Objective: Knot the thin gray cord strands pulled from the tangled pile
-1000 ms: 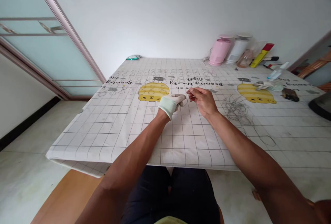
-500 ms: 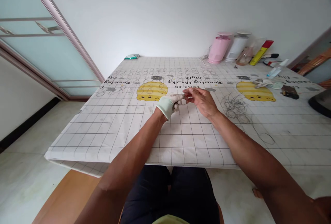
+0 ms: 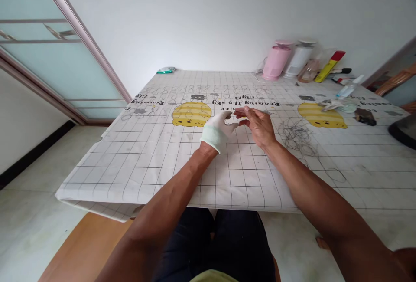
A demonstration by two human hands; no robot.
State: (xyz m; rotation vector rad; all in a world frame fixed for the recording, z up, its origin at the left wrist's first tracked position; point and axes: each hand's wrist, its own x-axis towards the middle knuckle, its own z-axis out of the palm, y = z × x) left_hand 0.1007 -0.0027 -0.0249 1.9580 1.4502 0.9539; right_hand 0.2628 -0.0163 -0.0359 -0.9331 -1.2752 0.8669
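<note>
uncurling from its pinch of a moment ago, the gloved left hand (image 3: 218, 129) now has thumb and fingers apart over the table (image 3: 130, 165). the bare right hand (image 3: 260, 126) faces it, fingers bent and parted; i can't tell if either holds anything fine. just right of it lies the tangle of thin wire (image 3: 294, 134). small wire loops (image 3: 195, 89) lie beyond, toward the far edge, where a pink cylinder (image 3: 275, 63) stands beside a white one (image 3: 297, 61).

Rm L of L hand (image 3: 218, 132); wire tangle (image 3: 297, 134) obstructs R side.
</note>
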